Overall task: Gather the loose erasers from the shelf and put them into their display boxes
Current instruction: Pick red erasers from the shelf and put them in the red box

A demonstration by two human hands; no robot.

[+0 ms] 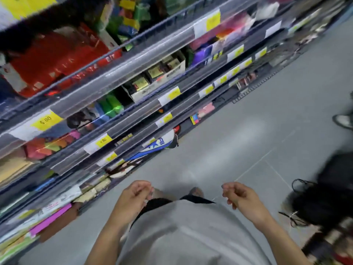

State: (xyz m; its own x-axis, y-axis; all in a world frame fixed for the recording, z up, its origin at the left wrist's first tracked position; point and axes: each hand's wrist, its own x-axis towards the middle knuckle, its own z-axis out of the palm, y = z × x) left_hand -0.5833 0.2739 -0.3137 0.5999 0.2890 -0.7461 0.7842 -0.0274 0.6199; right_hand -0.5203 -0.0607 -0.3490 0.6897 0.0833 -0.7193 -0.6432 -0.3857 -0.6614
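My left hand [136, 195] and my right hand [239, 196] hang in front of my body over the grey floor, fingers loosely curled, holding nothing. Both are well away from the shelves. White display boxes [158, 81] with small dark and gold packs stand on a middle shelf, up and left of my hands. The picture is blurred, so I cannot pick out any loose erasers.
Tiered shop shelves [133, 109] with yellow price tags run diagonally across the left and top. Red packs [57, 58] fill an upper shelf. A person with dark hair and glasses [313, 205] crouches at the right. A shoe [343, 120] shows at the far right edge.
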